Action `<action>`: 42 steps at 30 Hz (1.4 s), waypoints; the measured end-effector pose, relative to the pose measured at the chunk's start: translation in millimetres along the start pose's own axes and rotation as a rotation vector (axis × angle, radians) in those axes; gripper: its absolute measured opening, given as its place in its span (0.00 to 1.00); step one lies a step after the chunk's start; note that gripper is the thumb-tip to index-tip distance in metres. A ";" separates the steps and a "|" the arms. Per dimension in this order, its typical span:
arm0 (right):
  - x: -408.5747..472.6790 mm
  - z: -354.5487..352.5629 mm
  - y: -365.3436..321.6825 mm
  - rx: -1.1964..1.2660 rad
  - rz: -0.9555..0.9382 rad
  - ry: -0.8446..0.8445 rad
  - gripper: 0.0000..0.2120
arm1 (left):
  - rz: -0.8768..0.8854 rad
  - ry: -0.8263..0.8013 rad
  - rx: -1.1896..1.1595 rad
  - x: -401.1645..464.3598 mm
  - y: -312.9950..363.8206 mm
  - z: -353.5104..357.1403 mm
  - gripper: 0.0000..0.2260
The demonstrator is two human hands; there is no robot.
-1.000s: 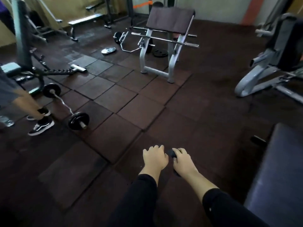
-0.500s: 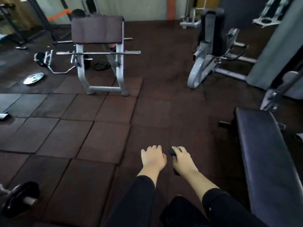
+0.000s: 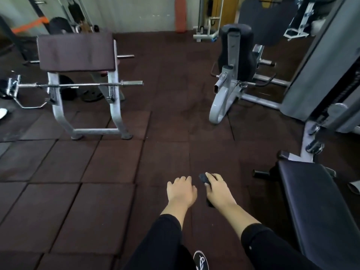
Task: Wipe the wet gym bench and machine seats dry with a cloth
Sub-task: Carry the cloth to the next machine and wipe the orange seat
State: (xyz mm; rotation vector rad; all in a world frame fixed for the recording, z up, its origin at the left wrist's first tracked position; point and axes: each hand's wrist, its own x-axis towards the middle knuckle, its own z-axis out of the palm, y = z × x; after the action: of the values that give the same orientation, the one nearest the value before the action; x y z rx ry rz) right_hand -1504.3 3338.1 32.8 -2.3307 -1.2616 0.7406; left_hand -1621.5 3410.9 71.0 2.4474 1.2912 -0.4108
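Two bare hands are seen near the bottom centre, a left hand (image 3: 181, 192) and a right hand (image 3: 219, 189). One small dark cloth (image 3: 204, 179) is held. One long black padded bench (image 3: 319, 207) is counted near right, one brown padded curl stand (image 3: 76, 51) far left, and one steel barbell bar (image 3: 93, 84).

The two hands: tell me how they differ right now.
The right hand grips a small dark cloth, its fingers curled round it; the left hand holds nothing, fingers loosely spread. The right hand is nearer the flat bench, the left hand farther away. Both reach forward, palms down, above the floor, in black sleeves.
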 end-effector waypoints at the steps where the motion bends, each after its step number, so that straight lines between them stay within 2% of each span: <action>1: 18.2 -4.0 -2.8 -0.004 0.002 -0.005 0.21 | 0.000 0.002 -0.010 15.8 -1.6 -8.1 0.19; 12: 267.9 -34.3 -69.7 -0.020 0.001 0.015 0.21 | 0.030 -0.003 0.027 254.4 -53.8 -117.7 0.21; 21: 441.1 -70.2 -124.5 0.062 0.098 0.103 0.21 | 0.088 -0.031 0.085 428.1 -94.0 -215.6 0.19; 33: 714.3 -131.1 -135.1 0.064 0.108 0.129 0.21 | 0.167 -0.035 0.125 691.4 -78.2 -328.4 0.21; 42: 909.0 -193.8 -156.5 0.027 0.083 0.119 0.21 | 0.120 -0.027 0.091 865.9 -73.1 -415.1 0.21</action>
State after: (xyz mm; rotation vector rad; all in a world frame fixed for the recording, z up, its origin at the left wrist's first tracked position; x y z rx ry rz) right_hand -1072.0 4175.6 32.1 -2.3797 -1.1029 0.6306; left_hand -1172.1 4262.5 81.6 2.5695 1.1304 -0.4786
